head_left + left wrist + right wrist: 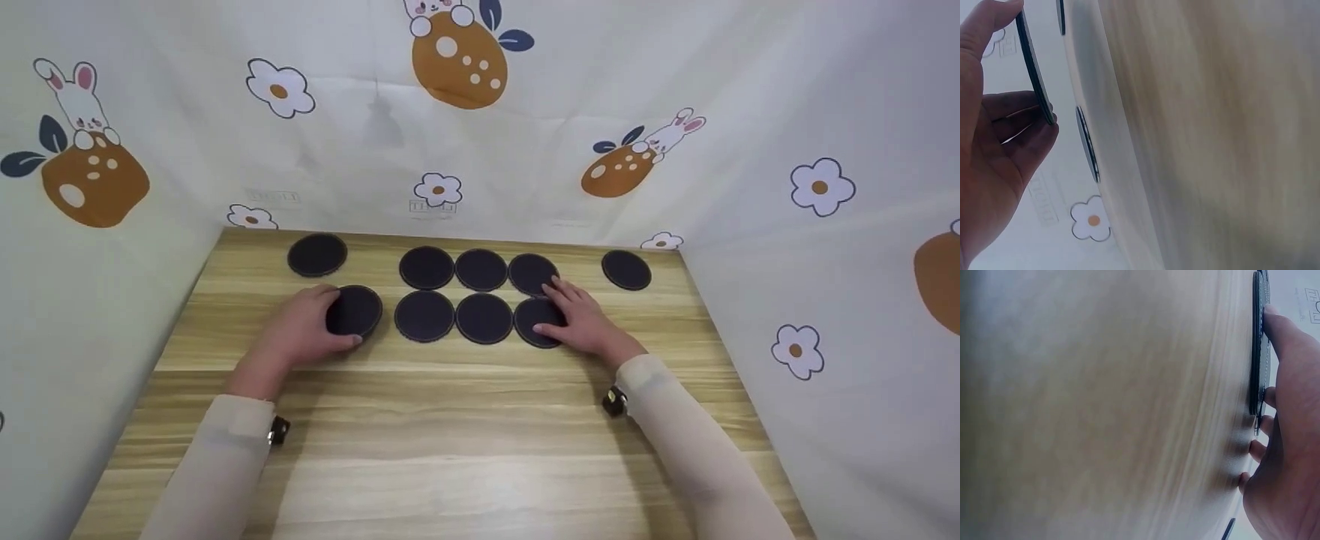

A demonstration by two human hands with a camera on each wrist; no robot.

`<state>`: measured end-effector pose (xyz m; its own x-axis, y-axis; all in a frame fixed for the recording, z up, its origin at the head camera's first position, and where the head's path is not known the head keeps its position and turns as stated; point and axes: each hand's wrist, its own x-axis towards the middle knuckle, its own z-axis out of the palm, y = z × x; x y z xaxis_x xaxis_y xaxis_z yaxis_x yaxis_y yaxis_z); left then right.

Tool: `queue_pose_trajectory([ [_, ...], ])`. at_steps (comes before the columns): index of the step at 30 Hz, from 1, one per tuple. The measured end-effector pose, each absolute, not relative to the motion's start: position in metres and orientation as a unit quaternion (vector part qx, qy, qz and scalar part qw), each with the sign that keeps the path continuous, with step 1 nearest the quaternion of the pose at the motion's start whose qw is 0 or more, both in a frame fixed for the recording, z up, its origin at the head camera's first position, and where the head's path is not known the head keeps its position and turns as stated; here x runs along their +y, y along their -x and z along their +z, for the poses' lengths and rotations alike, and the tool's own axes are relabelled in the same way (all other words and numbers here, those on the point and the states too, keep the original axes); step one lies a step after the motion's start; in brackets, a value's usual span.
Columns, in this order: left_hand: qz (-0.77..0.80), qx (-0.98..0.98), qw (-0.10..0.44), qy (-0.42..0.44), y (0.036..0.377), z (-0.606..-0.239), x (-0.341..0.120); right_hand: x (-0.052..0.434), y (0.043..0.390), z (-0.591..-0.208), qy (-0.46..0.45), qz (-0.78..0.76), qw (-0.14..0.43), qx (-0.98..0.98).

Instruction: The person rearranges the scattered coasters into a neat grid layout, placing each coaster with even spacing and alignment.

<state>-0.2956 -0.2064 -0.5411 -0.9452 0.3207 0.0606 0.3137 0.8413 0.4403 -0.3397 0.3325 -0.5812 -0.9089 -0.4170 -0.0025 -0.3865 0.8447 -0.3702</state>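
Observation:
In the head view my left hand (304, 326) grips a round black coaster (354, 311) with stitched edging, thumb at the near edge and fingers at the far edge. The left wrist view has this coaster (1033, 67) tilted and raised off the table. My right hand (583, 321) rests with spread fingers at the right end of two rows of coasters. Its thumb lies on the right coaster (531, 322) of the front row, and its fingertips reach the edge of the back-row coaster (532, 271). In the right wrist view the thumb touches the coaster's top face.
Left of the right hand lie two back-row coasters (481, 270) and two front-row coasters (484, 318). Single coasters sit at the far left (317, 255) and far right (626, 270) of the wooden table (450, 420). Printed cloth (337, 150) walls surround three sides.

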Motion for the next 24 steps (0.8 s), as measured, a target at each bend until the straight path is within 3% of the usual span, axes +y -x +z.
queue_pose_trajectory([
  [12, 0.240, 0.948, 0.017, -0.209, 0.283, -0.542, -0.182, 0.336, 0.339, -0.588, 0.229, -0.187, 0.020, 0.955],
  [24, 0.229, 0.945, 0.003, -0.234, 0.274, -0.540, -0.163, 0.333, 0.340, -0.581, 0.206, -0.181, 0.050, 0.960],
])
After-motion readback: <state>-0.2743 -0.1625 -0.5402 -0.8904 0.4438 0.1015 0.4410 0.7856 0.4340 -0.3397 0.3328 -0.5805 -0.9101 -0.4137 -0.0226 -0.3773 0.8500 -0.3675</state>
